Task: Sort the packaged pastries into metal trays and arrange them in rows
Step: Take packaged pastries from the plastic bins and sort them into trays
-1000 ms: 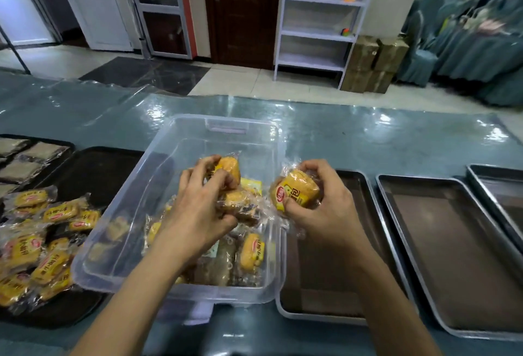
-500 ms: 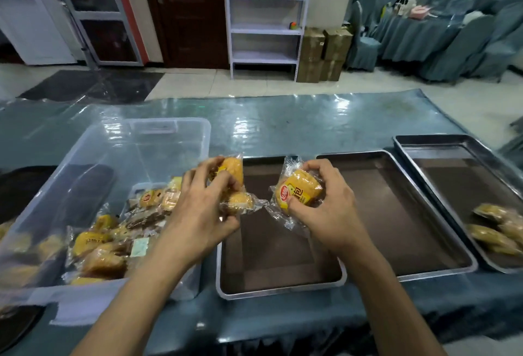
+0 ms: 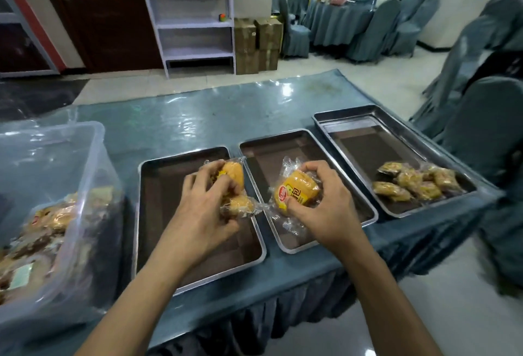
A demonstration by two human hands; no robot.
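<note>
My left hand (image 3: 203, 208) grips two clear-wrapped golden pastries (image 3: 235, 188) above the nearest metal tray (image 3: 158, 214). My right hand (image 3: 325, 208) holds a yellow packaged pastry with a red logo (image 3: 297, 190) over the middle metal tray (image 3: 263, 154). A third metal tray (image 3: 368, 129) at the right holds several wrapped pastries (image 3: 416, 183) near its front end. A clear plastic bin (image 3: 56, 185) at the left contains several more packaged pastries (image 3: 53, 217).
The trays lie side by side on a blue table covered with shiny plastic (image 3: 198, 117); its front edge runs just below the trays. Covered chairs (image 3: 486, 129) stand close at the right. A white shelf (image 3: 195, 15) and cardboard boxes (image 3: 257, 44) are beyond the table.
The view has swung right, away from the bin. Both hands, still holding their pastries, now hover over the metal trays instead of the bin.
</note>
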